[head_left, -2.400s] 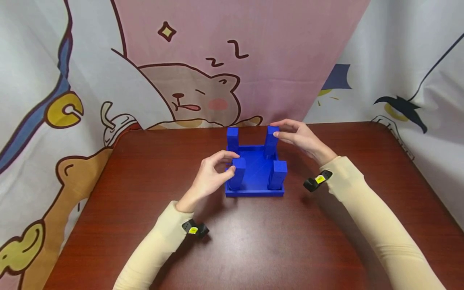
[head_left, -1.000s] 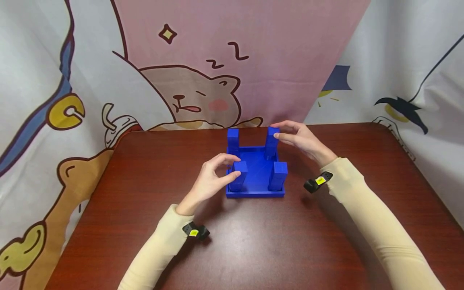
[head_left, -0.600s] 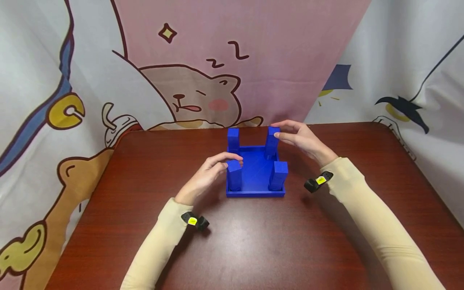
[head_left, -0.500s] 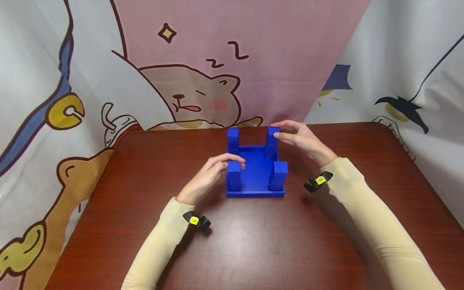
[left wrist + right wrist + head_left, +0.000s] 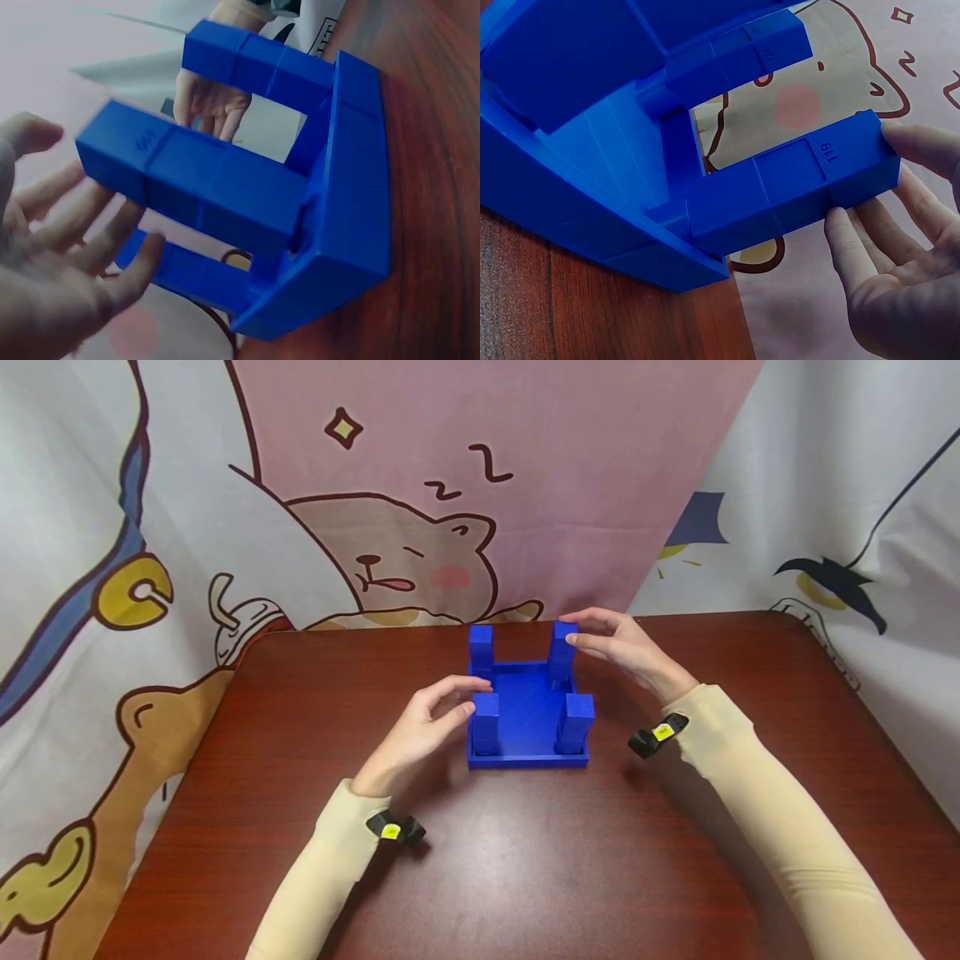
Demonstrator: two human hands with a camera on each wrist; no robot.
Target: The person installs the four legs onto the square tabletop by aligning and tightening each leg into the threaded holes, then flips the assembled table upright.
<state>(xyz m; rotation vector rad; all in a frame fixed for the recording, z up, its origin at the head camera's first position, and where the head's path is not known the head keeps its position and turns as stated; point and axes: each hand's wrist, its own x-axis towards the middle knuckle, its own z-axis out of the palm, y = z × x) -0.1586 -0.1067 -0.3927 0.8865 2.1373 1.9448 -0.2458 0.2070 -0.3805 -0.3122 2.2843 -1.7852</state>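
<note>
A square blue base with a raised rim lies on the table, a blue post upright at each corner. My left hand is loosely spread beside the near left post. In the left wrist view its thumb is off that post, while its fingers reach along the post's far side. My right hand pinches the top of the far right post between thumb and fingers. That post carries the raised number 119 in the right wrist view. Its lower end meets the base inside the rim.
The far left post and near right post stand untouched. The brown wooden table extends around the base. A printed cartoon curtain hangs close behind its far edge.
My left hand's fingers turned the near left post until its faces line up with the base, then the thumb and fingers spread and drew back left. The right hand stayed in place.
</note>
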